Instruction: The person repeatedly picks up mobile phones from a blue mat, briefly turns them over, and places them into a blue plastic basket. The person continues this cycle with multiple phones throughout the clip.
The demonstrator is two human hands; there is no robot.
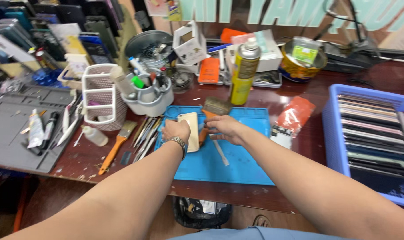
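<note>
A gold phone (191, 129) lies on the blue work mat (237, 160), with my left hand (175, 130) resting on its left side; a metal watch is on that wrist. My right hand (223, 128) is closed around a paintbrush with an orange handle (214, 108), bristles pointing away, just right of the phone. A thin white spudger (220, 152) lies on the mat below my right hand.
A blue crate of stacked phones (371, 133) stands at the right. A white tool caddy (148, 95), a spray can (244, 71), an orange packet (295, 113), a second brush (115, 146) and a grey mat with tubes (28, 129) surround the work area.
</note>
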